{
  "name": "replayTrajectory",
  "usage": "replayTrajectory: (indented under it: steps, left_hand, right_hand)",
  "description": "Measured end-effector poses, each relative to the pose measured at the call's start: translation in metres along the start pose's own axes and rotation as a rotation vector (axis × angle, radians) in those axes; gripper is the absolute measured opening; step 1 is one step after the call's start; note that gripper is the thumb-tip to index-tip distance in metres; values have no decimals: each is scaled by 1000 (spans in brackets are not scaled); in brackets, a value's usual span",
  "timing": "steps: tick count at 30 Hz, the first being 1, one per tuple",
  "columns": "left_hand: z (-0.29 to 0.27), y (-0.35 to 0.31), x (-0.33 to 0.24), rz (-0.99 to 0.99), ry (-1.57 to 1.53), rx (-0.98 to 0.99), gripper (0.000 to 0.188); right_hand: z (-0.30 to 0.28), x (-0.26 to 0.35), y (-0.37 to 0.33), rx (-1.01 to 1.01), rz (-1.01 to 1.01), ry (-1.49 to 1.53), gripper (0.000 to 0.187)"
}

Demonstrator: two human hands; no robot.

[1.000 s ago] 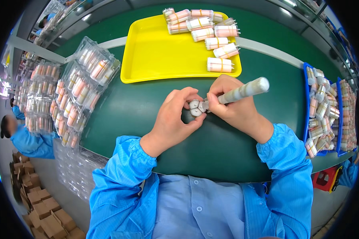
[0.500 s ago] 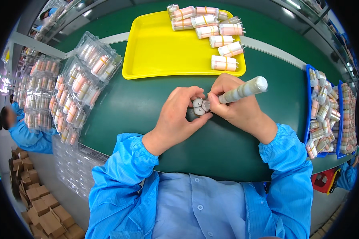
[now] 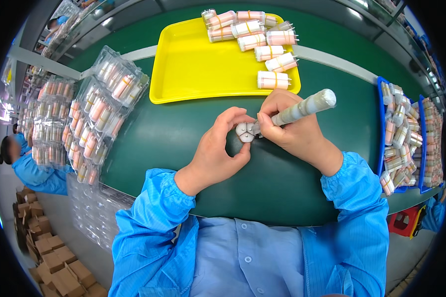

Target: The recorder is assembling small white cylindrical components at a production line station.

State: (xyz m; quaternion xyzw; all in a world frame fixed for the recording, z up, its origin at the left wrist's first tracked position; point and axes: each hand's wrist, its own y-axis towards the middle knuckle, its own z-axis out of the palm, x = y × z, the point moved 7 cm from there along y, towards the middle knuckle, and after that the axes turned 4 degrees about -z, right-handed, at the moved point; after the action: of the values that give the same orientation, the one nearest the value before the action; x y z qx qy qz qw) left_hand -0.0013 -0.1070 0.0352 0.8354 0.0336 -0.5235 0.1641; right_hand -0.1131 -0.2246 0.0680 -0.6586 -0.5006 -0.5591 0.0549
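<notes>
No readable text, label, brand, number or sign anywhere in the head view.

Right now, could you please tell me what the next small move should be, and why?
Probably steady the round bundle with the left hand before the right hand shifts the thick-handled tool: the left hand curls around the bundle, and the tool's narrow end sits close by its right side, contact unclear.

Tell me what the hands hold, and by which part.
Left hand: white three-part cluster, by its sides. Right hand: thick pale tool, toward its front end.
</notes>
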Motion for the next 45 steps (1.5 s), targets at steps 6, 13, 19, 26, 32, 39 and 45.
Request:
replayTrajectory:
  steps: [6,13,19,26,32,39,45]
  left_hand:
    - [-1,1,-6,28,90,-24,66]
    - [0,5,-8,88,424,-102,72]
    - [0,2,-1,20,138,-56,66]
    - [6,2,-6,-14,61,80,73]
    - [5,6,-3,-34,29,140,77]
    - [-1,2,3,-9,223,16,77]
    - [-9,2,18,-186,33,8,60]
  right_hand:
    - [2,-7,-1,30,68,-28,13]
    - [5,-8,-2,34,90,-11,14]
    - [-6,-8,2,-40,76,78,13]
    - [4,-10,-2,16,88,93,12]
    - [5,-13,1,56,114,49,13]
    - [9,-16,-2,49,125,58,14]
    - [-3,-17,1,-87,22,72,11]
